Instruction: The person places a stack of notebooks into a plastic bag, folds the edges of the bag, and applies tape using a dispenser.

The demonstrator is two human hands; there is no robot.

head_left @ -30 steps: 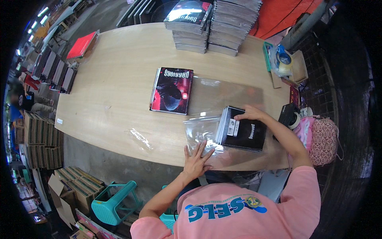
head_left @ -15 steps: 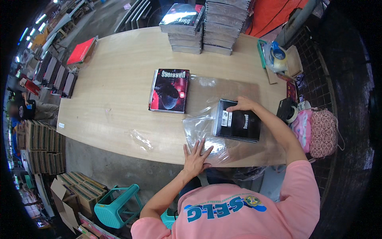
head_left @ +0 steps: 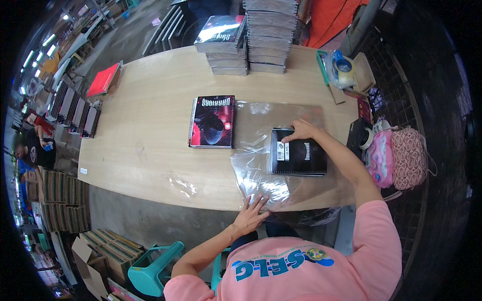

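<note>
A black spiral-bound notebook [head_left: 293,158] with a white label lies back cover up on clear plastic sheeting [head_left: 258,173]. My right hand [head_left: 305,131] grips the notebook's far edge, its thumb on the cover near the label. At the table's front edge, my left hand [head_left: 252,216] has its fingers apart, the tips resting on the crinkled near part of the plastic. It holds nothing that I can see. To the left of the plastic, another spiral notebook [head_left: 212,122] with a red and black cover lies flat, apart from both hands.
Tall stacks of spiral notebooks [head_left: 271,37] stand at the table's far edge. A red pack [head_left: 104,80] sits at the far left corner. Tape rolls [head_left: 344,70] and a patterned bag [head_left: 410,158] line the right side. A green stool [head_left: 150,273] stands at lower left.
My left hand has slid nearer to me, toward the table's front edge. My right hand stays on the black notebook, and the whole view has shifted slightly.
</note>
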